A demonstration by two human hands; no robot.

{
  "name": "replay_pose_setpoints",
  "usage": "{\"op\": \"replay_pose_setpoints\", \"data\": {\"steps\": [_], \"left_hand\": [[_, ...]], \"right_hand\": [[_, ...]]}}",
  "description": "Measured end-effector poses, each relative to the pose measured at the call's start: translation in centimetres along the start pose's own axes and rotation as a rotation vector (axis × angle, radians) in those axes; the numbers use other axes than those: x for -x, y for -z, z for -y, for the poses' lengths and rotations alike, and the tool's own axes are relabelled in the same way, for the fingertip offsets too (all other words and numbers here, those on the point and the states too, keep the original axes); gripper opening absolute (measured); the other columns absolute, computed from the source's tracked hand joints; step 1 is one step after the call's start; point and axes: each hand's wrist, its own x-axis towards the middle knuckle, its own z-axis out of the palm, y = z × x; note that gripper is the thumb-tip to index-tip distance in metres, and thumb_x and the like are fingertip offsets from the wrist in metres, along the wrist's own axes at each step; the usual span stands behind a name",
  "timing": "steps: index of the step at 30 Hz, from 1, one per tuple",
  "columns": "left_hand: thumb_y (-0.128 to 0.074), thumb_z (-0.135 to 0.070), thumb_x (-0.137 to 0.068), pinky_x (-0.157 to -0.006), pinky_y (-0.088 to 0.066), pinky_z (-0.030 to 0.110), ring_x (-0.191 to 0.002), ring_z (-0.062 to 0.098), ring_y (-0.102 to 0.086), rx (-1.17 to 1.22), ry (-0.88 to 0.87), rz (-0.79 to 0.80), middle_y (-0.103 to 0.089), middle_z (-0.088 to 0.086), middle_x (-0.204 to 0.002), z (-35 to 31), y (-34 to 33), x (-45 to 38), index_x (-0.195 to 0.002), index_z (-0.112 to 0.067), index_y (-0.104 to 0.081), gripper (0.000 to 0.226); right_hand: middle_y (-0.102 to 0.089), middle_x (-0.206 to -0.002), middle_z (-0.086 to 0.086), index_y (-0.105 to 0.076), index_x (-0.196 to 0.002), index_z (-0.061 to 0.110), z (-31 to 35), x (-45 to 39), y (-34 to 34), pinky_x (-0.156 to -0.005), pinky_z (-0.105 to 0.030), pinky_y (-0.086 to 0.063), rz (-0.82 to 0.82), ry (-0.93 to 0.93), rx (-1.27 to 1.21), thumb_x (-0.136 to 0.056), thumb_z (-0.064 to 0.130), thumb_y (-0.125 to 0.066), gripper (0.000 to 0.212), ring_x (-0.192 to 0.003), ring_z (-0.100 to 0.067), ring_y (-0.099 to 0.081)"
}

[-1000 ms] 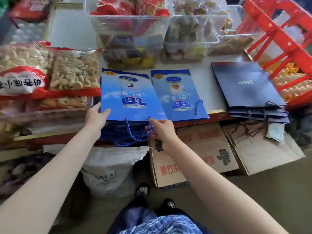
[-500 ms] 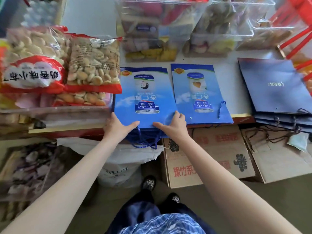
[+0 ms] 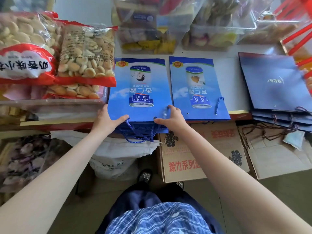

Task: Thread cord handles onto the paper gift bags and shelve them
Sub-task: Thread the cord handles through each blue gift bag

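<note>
Left hand (image 3: pixel 108 120): flat, fingers spread, on the bag stack's (image 3: pixel 140 92) near-left corner
Right hand (image 3: pixel 170 119): spread on its near-right corner; cords (image 3: pixel 135 132) hang at 6 o'clock
Second bag (image 3: pixel 197 88): at 3 o'clock; navy bags (image 3: pixel 273 85) beyond

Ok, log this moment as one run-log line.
left hand: flat on near-left corner of light-blue printed paper gift bag stack | right hand: near-right corner | blue twisted cord handles: hanging off shelf edge
</note>
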Motion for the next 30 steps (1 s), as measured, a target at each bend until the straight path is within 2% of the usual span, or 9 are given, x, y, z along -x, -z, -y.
{"op": "replay_pose_setpoints", "data": {"steps": [4, 7, 9, 11, 13, 18, 22, 25, 30], "left_hand": [[-0.075, -0.041, -0.073, -0.092, -0.045, 0.040, -0.111, 0.029, -0.053, 0.026, 0.043, -0.064, -0.053, 0.013, -0.123, -0.5, -0.5, 0.9, -0.120, -0.010, -0.051, 0.060], [-0.067, -0.028, -0.083, -0.093, -0.037, 0.037, -0.118, 0.031, -0.045, -0.061, 0.068, -0.279, -0.046, 0.016, -0.129, -2.0, -1.3, 2.8, -0.126, -0.004, -0.046, 0.054], [-0.061, -0.011, -0.083, -0.093, -0.034, 0.038, -0.120, 0.033, -0.042, -0.147, -0.065, -0.484, -0.045, 0.020, -0.127, -3.4, -2.3, 4.6, -0.122, 0.001, -0.049, 0.042], [-0.056, 0.000, -0.079, -0.094, -0.033, 0.037, -0.116, 0.034, -0.044, -0.161, -0.206, -0.567, -0.046, 0.023, -0.121, -4.8, -3.8, 6.0, -0.113, 0.002, -0.055, 0.034], [-0.053, 0.003, -0.078, -0.095, -0.030, 0.033, -0.115, 0.036, -0.044, -0.164, -0.281, -0.532, -0.047, 0.023, -0.119, -6.8, -5.8, 6.7, -0.108, 0.002, -0.057, 0.030], [-0.052, 0.004, -0.078, -0.091, -0.034, 0.037, -0.109, 0.034, -0.048, -0.243, -0.383, -0.362, -0.049, 0.019, -0.116, -11.7, -11.6, 7.4, -0.104, 0.000, -0.060, 0.027], [-0.051, 0.003, -0.080, -0.090, -0.035, 0.034, -0.105, 0.032, -0.051, -0.299, -0.381, -0.242, -0.049, 0.017, -0.116, -13.1, -14.6, 8.4, -0.103, 0.000, -0.061, 0.025], [-0.051, 0.002, -0.082, -0.087, -0.038, 0.034, -0.102, 0.030, -0.052, -0.331, -0.387, -0.211, -0.049, 0.014, -0.116, -13.5, -14.6, 8.9, -0.103, -0.002, -0.061, 0.024], [-0.057, -0.008, -0.084, -0.088, -0.037, 0.035, -0.109, 0.029, -0.049, -0.404, -0.445, -0.109, -0.050, 0.012, -0.117, -15.0, -14.9, 7.3, -0.111, -0.005, -0.058, 0.026]], "right_hand": [[-0.021, -0.150, -0.009, -0.019, -0.148, 0.012, -0.4, 0.0, 0.5, -0.107, -0.034, -0.030, 0.010, 0.022, -0.056, -0.081, 0.034, -0.071, 0.087, -0.136, -0.024, -0.030], [-0.026, -0.148, -0.008, -0.023, -0.146, 0.016, -1.2, 0.1, 1.4, -0.102, -0.031, -0.032, 0.025, 0.080, -0.082, -0.082, 0.035, -0.070, 0.082, -0.133, -0.023, -0.034], [-0.032, -0.146, -0.007, -0.027, -0.144, 0.018, -2.1, 0.1, 2.5, -0.103, -0.033, -0.033, 0.045, 0.121, -0.090, -0.082, 0.035, -0.070, 0.078, -0.131, -0.023, -0.038], [-0.037, -0.144, -0.006, -0.031, -0.142, 0.017, -3.4, 0.1, 4.0, -0.102, -0.033, -0.038, 0.062, 0.152, -0.121, -0.082, 0.034, -0.071, 0.075, -0.127, -0.023, -0.044], [-0.040, -0.141, -0.006, -0.034, -0.139, 0.015, -5.4, 0.3, 6.0, -0.096, -0.031, -0.041, 0.030, 0.179, -0.114, -0.084, 0.030, -0.069, 0.067, -0.124, -0.022, -0.046], [-0.038, -0.136, -0.013, -0.043, -0.133, 0.013, -12.8, -0.8, 12.2, -0.104, -0.037, -0.031, -0.191, 0.186, 0.213, -0.084, 0.031, -0.067, 0.058, -0.128, -0.029, -0.034], [-0.025, -0.146, -0.016, -0.043, -0.134, 0.021, -17.7, -2.2, 14.5, -0.103, -0.045, -0.032, -0.148, 0.146, 0.570, -0.085, 0.022, -0.066, 0.054, -0.131, -0.039, -0.028], [-0.044, -0.128, -0.016, -0.055, -0.125, 0.012, -18.0, -2.6, 15.1, -0.084, -0.039, -0.042, -0.222, 0.245, 0.510, -0.089, 0.007, -0.054, 0.036, -0.113, -0.039, -0.047], [-0.055, -0.115, -0.010, -0.062, -0.115, 0.012, -16.8, -0.6, 16.8, -0.076, -0.035, -0.037, -0.304, 0.368, 0.530, -0.093, 0.020, -0.054, 0.025, -0.102, -0.032, -0.053]]}}
